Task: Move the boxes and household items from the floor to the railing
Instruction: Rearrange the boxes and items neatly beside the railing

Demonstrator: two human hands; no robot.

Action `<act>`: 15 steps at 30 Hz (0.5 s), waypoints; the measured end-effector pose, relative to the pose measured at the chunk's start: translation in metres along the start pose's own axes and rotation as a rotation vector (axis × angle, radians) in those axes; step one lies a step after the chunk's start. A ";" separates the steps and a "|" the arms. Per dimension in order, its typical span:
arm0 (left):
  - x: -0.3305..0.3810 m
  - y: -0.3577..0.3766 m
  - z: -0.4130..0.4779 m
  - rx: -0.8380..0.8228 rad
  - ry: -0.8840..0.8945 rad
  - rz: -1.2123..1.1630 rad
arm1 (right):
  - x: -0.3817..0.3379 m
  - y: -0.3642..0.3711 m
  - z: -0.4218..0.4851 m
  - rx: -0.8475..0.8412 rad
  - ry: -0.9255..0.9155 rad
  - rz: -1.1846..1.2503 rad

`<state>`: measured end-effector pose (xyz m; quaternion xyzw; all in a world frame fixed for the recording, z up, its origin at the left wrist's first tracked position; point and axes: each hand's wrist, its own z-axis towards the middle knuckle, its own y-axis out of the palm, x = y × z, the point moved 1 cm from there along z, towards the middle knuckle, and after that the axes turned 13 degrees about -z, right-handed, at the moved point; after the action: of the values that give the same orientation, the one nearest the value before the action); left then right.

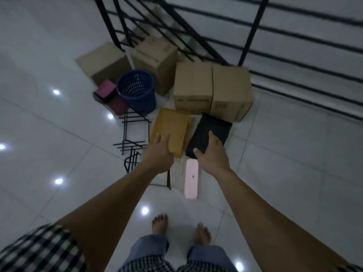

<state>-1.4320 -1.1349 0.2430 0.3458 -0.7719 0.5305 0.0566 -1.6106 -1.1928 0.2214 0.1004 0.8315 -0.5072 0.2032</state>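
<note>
Both hands open: left hand (157,154) over the yellow packet (170,124), right hand (213,156) over the black packet (214,128), at their near edges. Packets lie flat on the floor (294,154), cardboard boxes (231,89) and railing (254,26) just behind, bare tile off to the right.

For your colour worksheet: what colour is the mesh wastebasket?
The wastebasket is dark blue; head view.

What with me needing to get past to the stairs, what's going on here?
A barefoot person stands over a pile of things on the tiled floor by the black railing. The left hand reaches onto the yellow padded package, the right hand onto the black package beside it, fingers spread; neither package is lifted yet. Cardboard boxes and a blue basket sit behind them.
</note>
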 end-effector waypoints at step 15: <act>-0.072 -0.178 -0.034 0.347 -0.072 -0.008 | -0.187 -0.068 -0.007 0.100 -0.207 -0.224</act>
<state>-1.2819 -1.1069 0.3639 0.3720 -0.6690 0.6428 -0.0294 -1.4694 -1.2112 0.3610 -0.0358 0.7857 -0.5752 0.2247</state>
